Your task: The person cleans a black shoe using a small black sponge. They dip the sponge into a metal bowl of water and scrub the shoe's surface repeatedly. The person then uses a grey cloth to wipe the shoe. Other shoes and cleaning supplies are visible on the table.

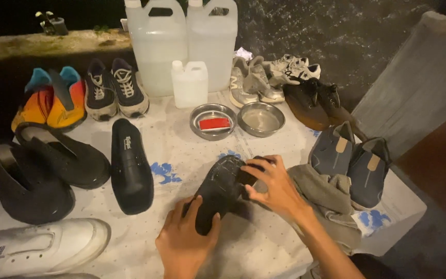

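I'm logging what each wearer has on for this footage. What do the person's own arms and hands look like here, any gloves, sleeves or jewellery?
Both are bare. The left hand and the right hand wear no gloves, and no rings show on the fingers in view. No watch, band or sleeve shows on the right forearm, which is uncovered down to the frame edge. The left arm is cut off just past the wrist, so anything worn above it cannot be seen.

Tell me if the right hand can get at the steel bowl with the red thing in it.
Probably yes: the right hand rests on the black shoe, and only bare cloth lies between it and the bowl, though it would have to let go of the shoe.
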